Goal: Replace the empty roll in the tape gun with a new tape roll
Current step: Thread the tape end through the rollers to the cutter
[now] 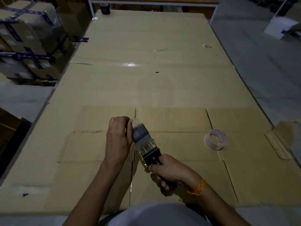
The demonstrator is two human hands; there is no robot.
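A black and yellow tape gun (146,144) is held low over the flattened cardboard, its front end pointing up and to the left. My right hand (169,171) is wrapped around its black handle. My left hand (118,139) is closed against the gun's left side, at the roll holder; a pale roll edge (136,122) shows just past its fingers. What the fingers grip there is mostly hidden. A tape roll (215,139) with a pale core lies flat on the cardboard, apart to the right of the gun.
Flattened cardboard sheets (146,82) cover the table. A dark roll (105,8) stands at the far edge. Taped boxes (27,41) are stacked to the left. A loose cardboard strip (277,147) lies at the right edge.
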